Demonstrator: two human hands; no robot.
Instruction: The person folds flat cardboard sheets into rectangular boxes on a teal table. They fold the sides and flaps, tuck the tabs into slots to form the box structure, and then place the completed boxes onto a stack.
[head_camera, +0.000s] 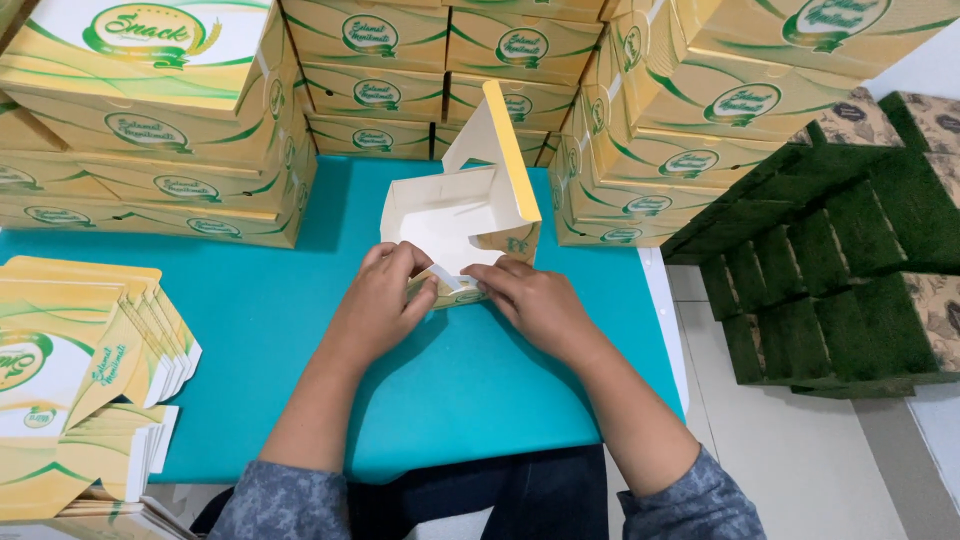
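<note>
I see my left hand (385, 295) and right hand (535, 300) meeting mid-frame, fingers pinching the front flap of a half-folded box (465, 215); finished boxes (150, 130) are stacked behind, flat blanks (70, 370) at lower left

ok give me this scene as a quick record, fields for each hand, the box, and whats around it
left hand: presses the near flap of the half-folded box
right hand: grips the same near edge from the other side
box: white inside, yellow outside, lid flap upright
surface: teal table
left of hands: flat unfolded boxes
behind: stacks of finished boxes
right: green moss-covered boxes
</note>
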